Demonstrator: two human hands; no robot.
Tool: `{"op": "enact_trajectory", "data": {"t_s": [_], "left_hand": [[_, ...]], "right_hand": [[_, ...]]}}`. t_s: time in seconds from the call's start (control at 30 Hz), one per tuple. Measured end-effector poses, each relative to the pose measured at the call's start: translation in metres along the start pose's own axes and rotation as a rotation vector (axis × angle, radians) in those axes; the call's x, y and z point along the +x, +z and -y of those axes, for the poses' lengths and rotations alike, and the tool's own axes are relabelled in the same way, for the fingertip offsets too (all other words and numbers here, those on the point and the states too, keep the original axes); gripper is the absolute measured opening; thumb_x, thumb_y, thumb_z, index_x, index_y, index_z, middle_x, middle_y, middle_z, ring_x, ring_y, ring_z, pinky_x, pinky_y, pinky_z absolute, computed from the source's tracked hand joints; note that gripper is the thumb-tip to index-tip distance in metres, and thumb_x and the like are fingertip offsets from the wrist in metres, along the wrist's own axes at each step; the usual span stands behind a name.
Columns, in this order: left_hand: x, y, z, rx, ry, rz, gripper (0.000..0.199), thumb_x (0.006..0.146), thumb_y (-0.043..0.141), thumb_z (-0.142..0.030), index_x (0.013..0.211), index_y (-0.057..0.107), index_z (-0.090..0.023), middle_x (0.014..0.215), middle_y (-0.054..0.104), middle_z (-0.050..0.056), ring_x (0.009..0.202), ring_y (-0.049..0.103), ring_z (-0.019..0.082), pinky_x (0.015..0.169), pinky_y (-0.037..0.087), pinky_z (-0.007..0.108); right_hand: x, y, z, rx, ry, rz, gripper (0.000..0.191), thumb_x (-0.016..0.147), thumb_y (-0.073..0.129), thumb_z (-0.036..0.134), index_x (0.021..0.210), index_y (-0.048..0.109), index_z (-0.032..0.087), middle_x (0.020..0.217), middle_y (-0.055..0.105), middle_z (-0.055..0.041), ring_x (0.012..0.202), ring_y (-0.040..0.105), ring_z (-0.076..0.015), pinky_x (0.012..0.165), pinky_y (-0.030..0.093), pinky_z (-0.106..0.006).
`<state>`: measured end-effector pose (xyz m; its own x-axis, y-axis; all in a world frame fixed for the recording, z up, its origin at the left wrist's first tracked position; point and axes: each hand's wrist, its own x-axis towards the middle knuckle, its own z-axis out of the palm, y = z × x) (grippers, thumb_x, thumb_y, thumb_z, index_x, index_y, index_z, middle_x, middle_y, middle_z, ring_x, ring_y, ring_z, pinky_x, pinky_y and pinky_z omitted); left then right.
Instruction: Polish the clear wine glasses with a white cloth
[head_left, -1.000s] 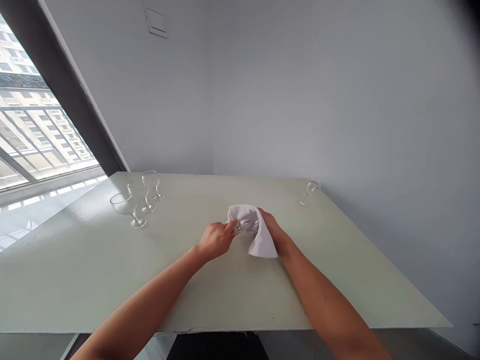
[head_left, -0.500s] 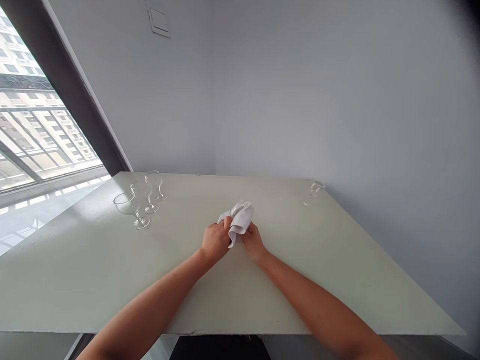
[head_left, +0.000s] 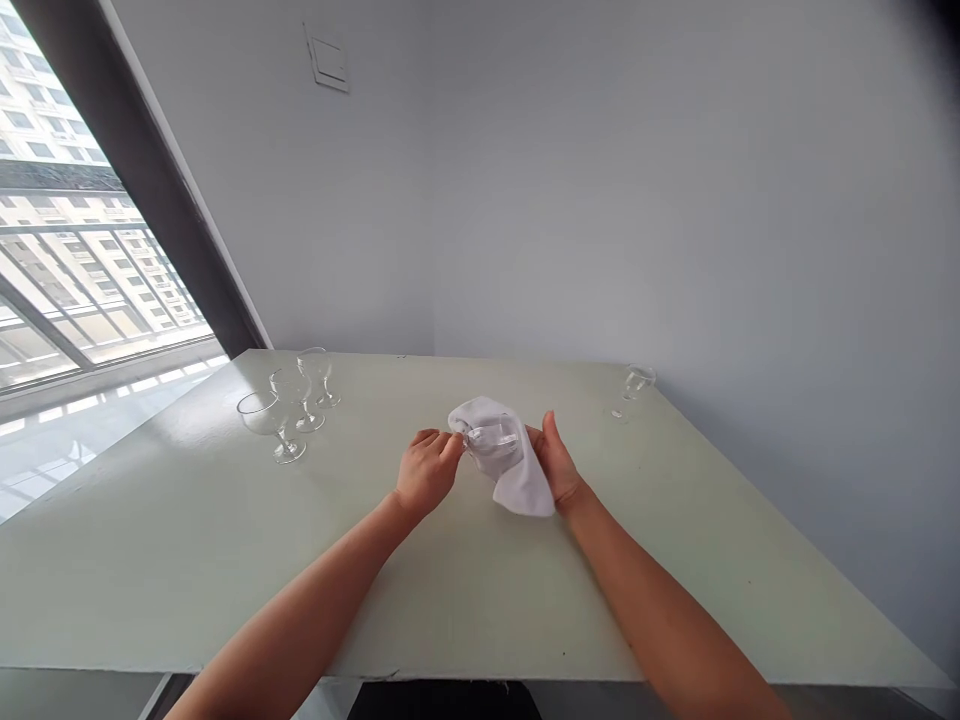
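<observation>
Plain room [head_left: 600, 200], pale table [head_left: 187, 560], window [head_left: 45, 330] facing apartment blocks [head_left: 75, 270]

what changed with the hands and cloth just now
The left hand and right hand have moved apart, and the white cloth, bunched between them a moment ago, has opened to show the clear stemmed glass inside it. The three glasses at left and one at right stayed standing.

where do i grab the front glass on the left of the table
Grip the thin stem of the front stemmed glass from the near side, just above its foot. It stands upright, the narrow stem leaves room for fingers, and two other glasses crowd its far side.
</observation>
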<state>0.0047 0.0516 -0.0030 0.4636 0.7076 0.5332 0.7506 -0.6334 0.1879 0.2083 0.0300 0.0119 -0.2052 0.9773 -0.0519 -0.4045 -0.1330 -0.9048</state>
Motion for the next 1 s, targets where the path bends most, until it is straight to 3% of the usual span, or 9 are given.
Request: {"op": "enact_trajectory", "data": {"t_s": [0.17, 0.33, 0.5, 0.57, 0.63, 0.7, 0.77, 0.9, 1.0], "left_hand": [[0.001, 0.003, 0.008, 0.004, -0.099, 0.000, 0.021, 0.083, 0.036, -0.017, 0.088, 0.056, -0.021, 0.063, 0.056, 0.005, 0.059, 0.051, 0.019, 0.070, 0.032, 0.032], [0.004, 0.004, 0.028, 0.175, -0.223, 0.033, 0.023, 0.085, 0.036, -0.019, 0.101, 0.052, -0.019, 0.061, 0.059, 0.004, 0.055, 0.053, 0.018, 0.068, 0.030, 0.031], [0.007, 0.002, 0.034, 0.122, -0.281, -0.032, 0.034, 0.086, 0.036, -0.022, 0.119, 0.042, -0.017, 0.071, 0.063, 0.004, 0.065, 0.057, 0.018, 0.074, 0.031, 0.032], [0.008, 0.002, 0.030, 0.096, -0.249, -0.070, 0.037, 0.086, 0.036, -0.028, 0.121, 0.042, -0.017, 0.078, 0.062, 0.006, 0.072, 0.057, 0.020, 0.078, 0.030, 0.033], [0.007, 0.002, 0.024, 0.077, -0.204, -0.086, 0.041, 0.087, 0.036, -0.035, 0.122, 0.043, -0.016, 0.079, 0.061, 0.008, 0.076, 0.056, 0.021, 0.081, 0.029, 0.034], [0.007, 0.003, 0.020, 0.061, -0.157, -0.078, 0.043, 0.087, 0.035, -0.038, 0.123, 0.044, -0.016, 0.079, 0.060, 0.008, 0.077, 0.055, 0.022, 0.083, 0.028, 0.036], [0.005, 0.003, 0.017, 0.056, -0.121, -0.059, 0.043, 0.087, 0.035, -0.038, 0.123, 0.045, -0.017, 0.079, 0.059, 0.009, 0.078, 0.054, 0.022, 0.085, 0.027, 0.036], [0.003, 0.001, 0.020, 0.089, -0.087, -0.038, 0.042, 0.086, 0.039, -0.034, 0.124, 0.046, -0.018, 0.081, 0.059, 0.010, 0.079, 0.053, 0.022, 0.088, 0.025, 0.038], [0.002, -0.001, 0.020, 0.092, -0.071, -0.030, 0.041, 0.084, 0.042, -0.030, 0.123, 0.048, -0.020, 0.080, 0.058, 0.010, 0.080, 0.053, 0.023, 0.090, 0.024, 0.039]], "right_hand": [[0.004, 0.017, -0.013, 0.129, 0.041, -0.144, 0.027, 0.069, 0.064, 0.043, 0.076, 0.062, 0.017, 0.065, 0.064, -0.0019, 0.062, 0.058, -0.0171, 0.059, 0.046, -0.028], [0.005, 0.025, -0.022, 0.142, 0.066, -0.117, 0.019, 0.067, 0.065, 0.036, 0.073, 0.061, 0.018, 0.065, 0.063, -0.0009, 0.058, 0.056, -0.0158, 0.057, 0.045, -0.028], [0.018, 0.009, -0.024, 0.144, -0.166, -0.503, 0.016, 0.065, 0.063, 0.032, 0.061, 0.053, 0.020, 0.058, 0.056, 0.0029, 0.056, 0.051, -0.0137, 0.051, 0.043, -0.025], [0.019, 0.003, -0.021, 0.101, -0.290, -0.646, 0.015, 0.067, 0.061, 0.032, 0.063, 0.054, 0.020, 0.061, 0.055, 0.0030, 0.058, 0.051, -0.0128, 0.052, 0.042, -0.024], [0.016, 0.004, -0.016, -0.010, -0.422, -0.706, 0.015, 0.072, 0.057, 0.036, 0.072, 0.059, 0.021, 0.070, 0.058, 0.0015, 0.065, 0.052, -0.0128, 0.057, 0.043, -0.024], [0.008, 0.011, -0.013, -0.176, -0.522, -0.660, 0.019, 0.076, 0.054, 0.038, 0.083, 0.062, 0.022, 0.081, 0.061, -0.0006, 0.075, 0.054, -0.0137, 0.065, 0.044, -0.025], [-0.001, 0.023, -0.012, -0.336, -0.525, -0.489, 0.024, 0.078, 0.053, 0.037, 0.095, 0.063, 0.022, 0.089, 0.062, -0.0023, 0.083, 0.055, -0.0155, 0.072, 0.044, -0.027], [-0.010, 0.037, -0.009, -0.412, -0.276, -0.080, 0.045, 0.076, 0.057, 0.038, 0.119, 0.052, 0.025, 0.081, 0.064, -0.0005, 0.067, 0.058, -0.0150, 0.067, 0.049, -0.031], [-0.008, 0.032, -0.005, -0.332, -0.121, 0.039, 0.050, 0.071, 0.062, 0.039, 0.118, 0.053, 0.023, 0.074, 0.063, 0.0004, 0.051, 0.057, -0.0123, 0.056, 0.052, -0.032]]}}
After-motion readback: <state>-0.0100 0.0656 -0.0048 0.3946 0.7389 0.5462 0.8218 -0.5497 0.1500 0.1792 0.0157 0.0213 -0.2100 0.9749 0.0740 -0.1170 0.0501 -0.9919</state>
